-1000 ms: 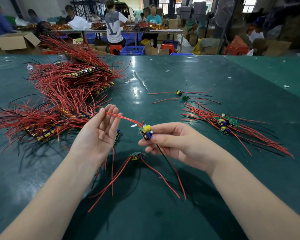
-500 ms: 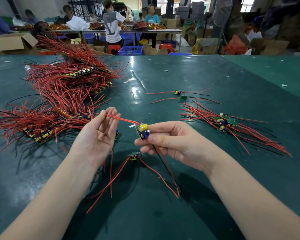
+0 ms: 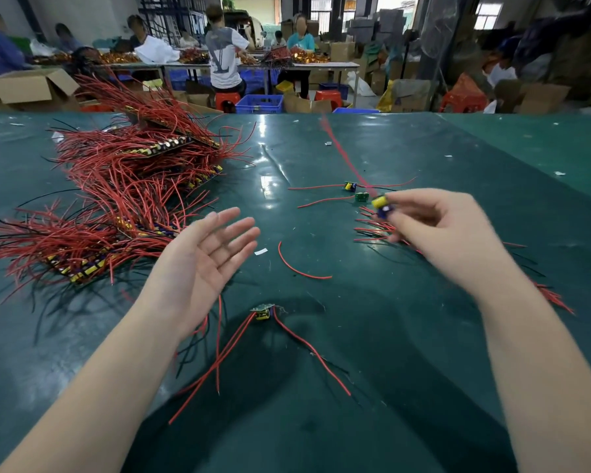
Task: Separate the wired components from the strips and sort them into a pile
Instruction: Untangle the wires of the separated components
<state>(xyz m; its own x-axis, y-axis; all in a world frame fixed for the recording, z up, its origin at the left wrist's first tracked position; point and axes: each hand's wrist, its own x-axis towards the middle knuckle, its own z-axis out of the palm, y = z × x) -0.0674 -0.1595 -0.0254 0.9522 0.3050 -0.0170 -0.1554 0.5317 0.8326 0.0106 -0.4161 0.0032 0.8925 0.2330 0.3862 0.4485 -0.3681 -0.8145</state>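
A glossy green counter (image 3: pixel 423 336) fills the near scene; far off stand cardboard boxes (image 3: pixel 31 88), red stools (image 3: pixel 328 96) and bright windows (image 3: pixel 488 11).

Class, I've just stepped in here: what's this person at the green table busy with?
A person is sorting small wired boards. The right hand pinches one board, blurred, above the sorted pile on the right. The left hand is open, palm up, holding nothing. A big heap of unseparated strips lies to the left. One loose board lies near the front, two more behind the pile.
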